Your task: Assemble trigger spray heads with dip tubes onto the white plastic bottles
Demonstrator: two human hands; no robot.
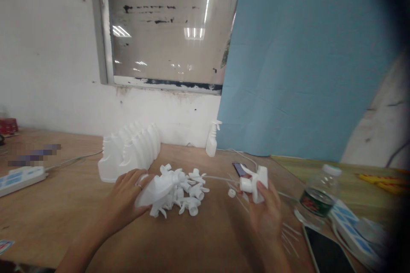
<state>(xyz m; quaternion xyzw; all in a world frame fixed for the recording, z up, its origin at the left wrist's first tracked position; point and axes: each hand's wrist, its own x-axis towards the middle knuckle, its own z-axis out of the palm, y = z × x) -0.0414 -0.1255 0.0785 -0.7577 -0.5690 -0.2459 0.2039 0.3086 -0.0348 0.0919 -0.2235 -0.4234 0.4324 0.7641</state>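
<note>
Nearest of all, under the left hand [128, 192] and the right hand [267, 211], see a big brown wooden table [188, 249]. Far past the right hand, see a tall blue sheet [288, 59], and left of it a window [169, 30]. Just past the left hand, see a row of white bottles [141, 153], packed close together. Left of the right hand, near the left one, see a pile of white spray heads [192, 200]. Right of the right hand, see a clear water bottle [317, 200] and a dark phone [326, 249]. Holding a tipped white bottle [153, 194], with left fingers closed around it. Pinching a white spray head [260, 179] in the right hand, with a thin tube [221, 178] pointing left. Just left of that hand, see a small white cap [231, 193].
</note>
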